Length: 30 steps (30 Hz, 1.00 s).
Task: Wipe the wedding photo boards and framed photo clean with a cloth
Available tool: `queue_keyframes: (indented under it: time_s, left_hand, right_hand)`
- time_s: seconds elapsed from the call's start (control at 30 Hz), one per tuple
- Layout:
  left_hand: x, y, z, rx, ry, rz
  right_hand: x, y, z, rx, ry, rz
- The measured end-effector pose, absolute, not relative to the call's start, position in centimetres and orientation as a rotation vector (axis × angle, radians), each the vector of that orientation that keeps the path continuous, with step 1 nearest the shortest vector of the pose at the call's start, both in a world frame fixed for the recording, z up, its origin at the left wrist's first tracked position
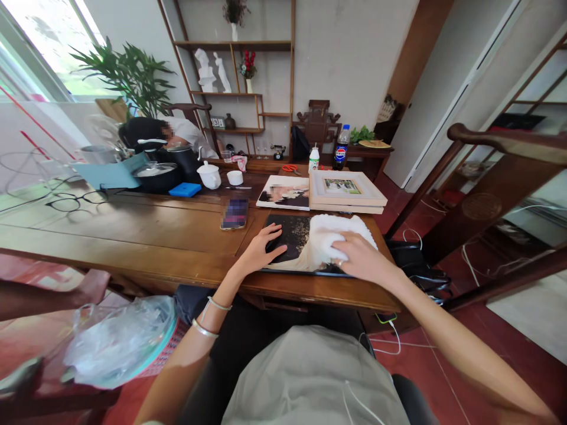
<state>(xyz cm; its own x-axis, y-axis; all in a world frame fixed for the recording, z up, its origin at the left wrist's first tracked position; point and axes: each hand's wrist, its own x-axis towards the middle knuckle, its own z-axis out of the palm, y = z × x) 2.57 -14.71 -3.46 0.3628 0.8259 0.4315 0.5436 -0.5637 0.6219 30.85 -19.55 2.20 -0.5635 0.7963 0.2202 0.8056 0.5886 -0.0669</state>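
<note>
A flat photo print (290, 230) with a dark upper part and a pale lower part lies near the table's front edge. My left hand (264, 249) rests on its left side, fingers apart, holding nothing. Over the right half of the print is a bunched white cloth (325, 233). My right hand (361, 255) presses on this cloth with its fingers curled into it, and the cloth hides that part of the picture. Just behind the print are another photo panel (283, 199) and a stack of white-framed pictures (348, 190).
A phone (234, 213) lies left of the print. Farther left are a blue box (185, 189), a white teapot (209, 175), a dark pot (157, 176) and eyeglasses (66, 202). Behind the frames stand a cola bottle (341, 152) and scissors (290, 169). A person (181, 136) leans at the far side.
</note>
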Motion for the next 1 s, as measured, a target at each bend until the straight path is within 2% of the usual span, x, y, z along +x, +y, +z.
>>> queue_keyframes:
  time_s: [0.2,0.53,0.83,1.0]
  left_hand:
    - [2.4,-13.9,-3.4,2.301,1.168,0.974]
    - [2.3,-14.0,-3.5,2.324,1.141,0.985]
    - [2.1,-14.3,-3.5,2.33,1.144,0.959]
    - [2.3,-14.5,-3.7,2.305,1.166,0.975]
  right_hand:
    - [33.4,-14.9,0.8,-1.477,-2.512,-0.004]
    - [30.8,-24.7,1.6,-1.152,-2.675,0.081]
    - [35.0,-15.0,1.2,-1.554,-2.541,-0.068]
    - [34.1,-16.4,1.4,-1.524,-2.632,-0.162]
